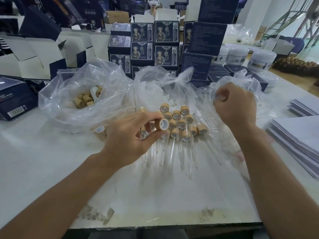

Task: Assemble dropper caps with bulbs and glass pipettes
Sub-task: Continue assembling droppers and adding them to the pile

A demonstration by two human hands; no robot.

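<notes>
- Head view: left hand [131, 135] fingers [151, 138] pinch one bamboo cap [161, 124] above the worktop [51, 169], centre.
- Right hand [236, 107] fingers are curled inside the right plastic bag [241, 83]; what they hold, if anything, cannot be told.
- Cap: judged light and rigid; grip its outer wall.
- Finished droppers [179, 125] lie just beyond; glass pipettes [172, 152] look fragile and slippery, so hold near the collar.

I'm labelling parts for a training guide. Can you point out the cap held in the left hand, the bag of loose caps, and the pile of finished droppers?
cap [161, 124], head view, on its wooden side wall.
bag of caps [69, 87], head view, on its clear plastic wall.
finished droppers [176, 115], head view, on one cap in the pile.
</notes>
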